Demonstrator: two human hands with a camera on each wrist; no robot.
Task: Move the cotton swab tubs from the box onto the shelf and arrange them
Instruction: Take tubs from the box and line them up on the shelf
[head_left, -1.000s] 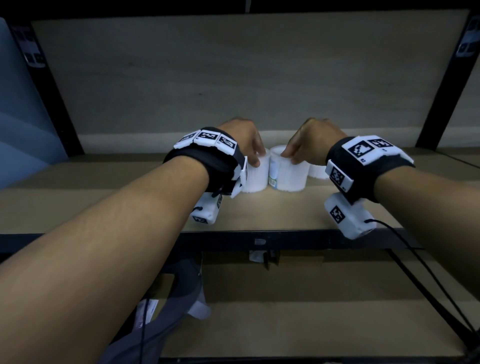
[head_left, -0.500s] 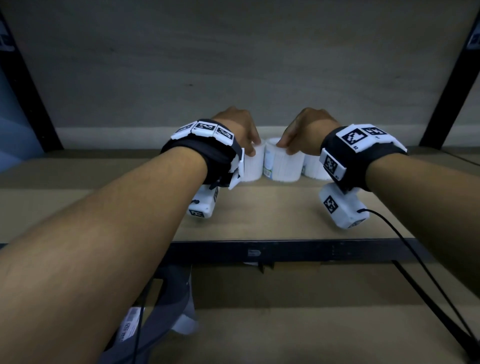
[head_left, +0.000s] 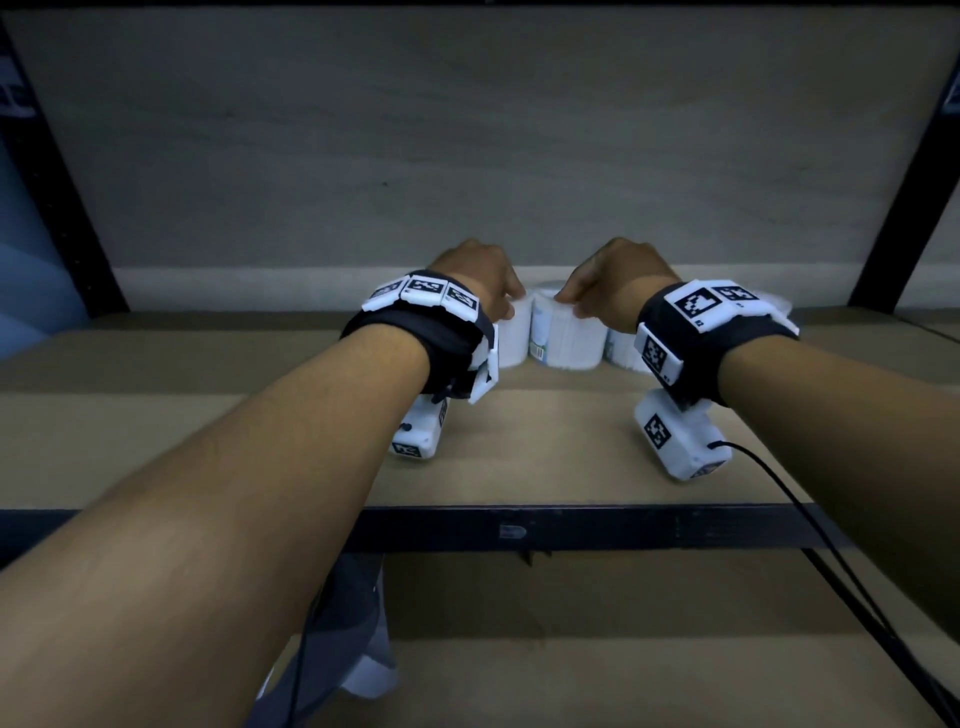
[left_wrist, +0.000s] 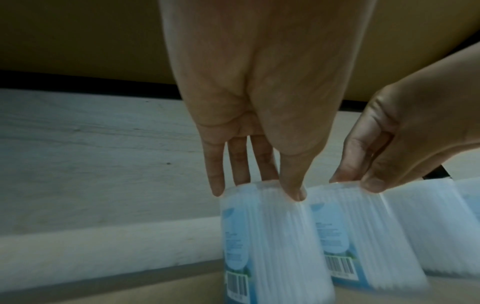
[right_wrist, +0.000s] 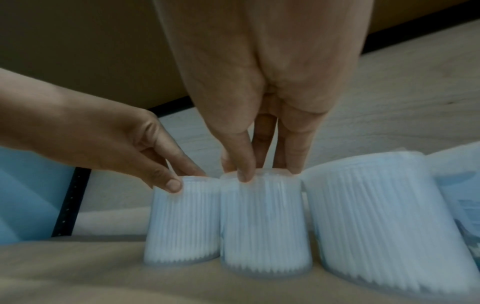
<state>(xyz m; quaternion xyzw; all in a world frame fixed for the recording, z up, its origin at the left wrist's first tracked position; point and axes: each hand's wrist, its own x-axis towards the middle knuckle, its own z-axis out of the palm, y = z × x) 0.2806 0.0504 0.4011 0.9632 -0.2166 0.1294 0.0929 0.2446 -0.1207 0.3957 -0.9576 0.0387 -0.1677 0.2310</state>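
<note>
I am standing at the shelf, and I judge I am in the arranging step: the cotton swab tubs are already out of the box and standing upright near the back of the board.

Starting at the left, my left hand is pinching the top rim of the leftmost tub, thumb at the front and fingers over the far edge; its label with the barcode is facing left of me. Just beside it, touching or nearly so, my right hand is gripping the lid edge of the second tub the same way, thumb in front, two fingers behind. Further right a third tub is standing free, close against the second, and the edge of a fourth tub is showing beyond it, partly cut off.

The box itself is not in view, so I cannot tell how many tubs are left in it.

For the next move I am thinking of closing any gaps and squaring the row: light, even pushes low on the bodies, since these tall light tubs could tip if I am pulling from the rims.
</note>
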